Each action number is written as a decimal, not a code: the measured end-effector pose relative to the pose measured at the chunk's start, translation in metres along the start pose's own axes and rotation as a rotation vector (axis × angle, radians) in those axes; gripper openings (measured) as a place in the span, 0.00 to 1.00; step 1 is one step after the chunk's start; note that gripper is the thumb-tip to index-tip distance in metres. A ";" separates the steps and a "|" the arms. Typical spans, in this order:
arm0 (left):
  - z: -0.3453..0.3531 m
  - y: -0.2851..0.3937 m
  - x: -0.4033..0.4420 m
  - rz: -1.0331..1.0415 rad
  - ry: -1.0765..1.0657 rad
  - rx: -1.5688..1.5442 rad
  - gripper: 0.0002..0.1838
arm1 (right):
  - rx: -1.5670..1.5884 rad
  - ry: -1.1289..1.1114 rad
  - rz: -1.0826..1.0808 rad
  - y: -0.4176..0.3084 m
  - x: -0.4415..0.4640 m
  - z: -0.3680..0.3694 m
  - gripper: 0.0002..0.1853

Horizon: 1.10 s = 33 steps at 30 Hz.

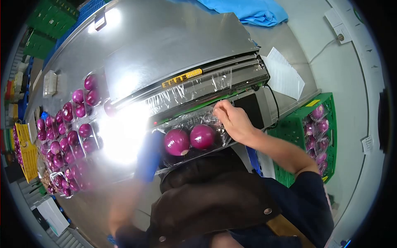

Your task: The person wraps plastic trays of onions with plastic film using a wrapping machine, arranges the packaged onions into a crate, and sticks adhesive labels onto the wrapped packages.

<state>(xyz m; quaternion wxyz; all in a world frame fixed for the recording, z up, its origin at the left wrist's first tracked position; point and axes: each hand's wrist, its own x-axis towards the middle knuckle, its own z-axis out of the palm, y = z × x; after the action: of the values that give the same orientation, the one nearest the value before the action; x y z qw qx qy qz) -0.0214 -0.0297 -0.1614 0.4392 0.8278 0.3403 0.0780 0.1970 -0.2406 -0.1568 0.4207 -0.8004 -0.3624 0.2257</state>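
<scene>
Two peeled-looking purple onions, the left onion point(177, 142) and the right onion point(202, 137), sit side by side in a clear tray under plastic film point(188, 120), in front of the wrapping machine. My right hand point(234, 120) is closed, its thumb and fingers pinching the film at the tray's right end. Something blue, seemingly a glove, covers my left hand point(149, 156) at the tray's left end. Motion smears this hand, so its fingers do not show.
The wrapping machine point(206, 78) has a film roller and a yellow label. Several packed onion trays point(66, 140) stand on the steel table at left. A green crate point(285, 165) holds wrapped onions at right. Paper sheets point(283, 74) and a black cable lie beside the machine.
</scene>
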 end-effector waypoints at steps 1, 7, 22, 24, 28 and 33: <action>0.006 0.007 -0.003 0.015 0.119 -0.069 0.12 | -0.022 0.114 -0.006 0.002 0.000 0.002 0.17; -0.001 -0.037 -0.022 -0.012 0.439 0.121 0.16 | -0.244 0.272 0.083 0.007 -0.009 -0.013 0.26; 0.095 -0.163 -0.141 -0.713 -0.230 -0.688 0.14 | 0.579 -0.253 0.351 0.089 -0.127 0.111 0.11; 0.105 -0.131 -0.139 -0.668 -0.195 -0.698 0.17 | 0.722 -0.246 0.388 0.055 -0.114 0.118 0.10; 0.096 -0.014 -0.103 -0.099 -0.046 -0.570 0.22 | 0.939 -0.514 0.338 -0.002 -0.102 0.084 0.11; 0.090 0.090 -0.058 0.612 0.052 -0.709 0.30 | 0.546 -0.780 -0.054 -0.041 -0.100 0.048 0.19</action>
<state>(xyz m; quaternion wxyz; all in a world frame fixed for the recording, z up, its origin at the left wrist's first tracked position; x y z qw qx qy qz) 0.0181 -0.1611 -0.1349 0.6430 0.6867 0.0439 0.3363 0.0858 -0.2775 -0.1431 0.4537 -0.5065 -0.4414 0.5855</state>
